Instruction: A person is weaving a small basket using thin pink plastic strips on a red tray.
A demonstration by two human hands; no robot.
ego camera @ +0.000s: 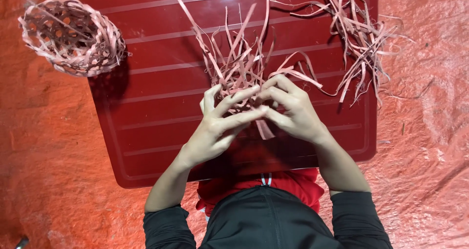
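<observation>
Both hands meet over a half-woven piece of thin pale strips (239,68) at the middle of a dark red ribbed board (151,107). My left hand (220,124) spreads its fingers across the woven base and pinches strips. My right hand (290,110) curls its fingers around strips on the other side. Loose strip ends fan upward and outward from between the hands. The woven base itself is mostly hidden under my fingers.
A small finished woven basket (73,36) lies on its side at the board's upper left corner. A loose bundle of strips (359,39) rests at the upper right. Red sheeting (425,132) covers the ground around the board.
</observation>
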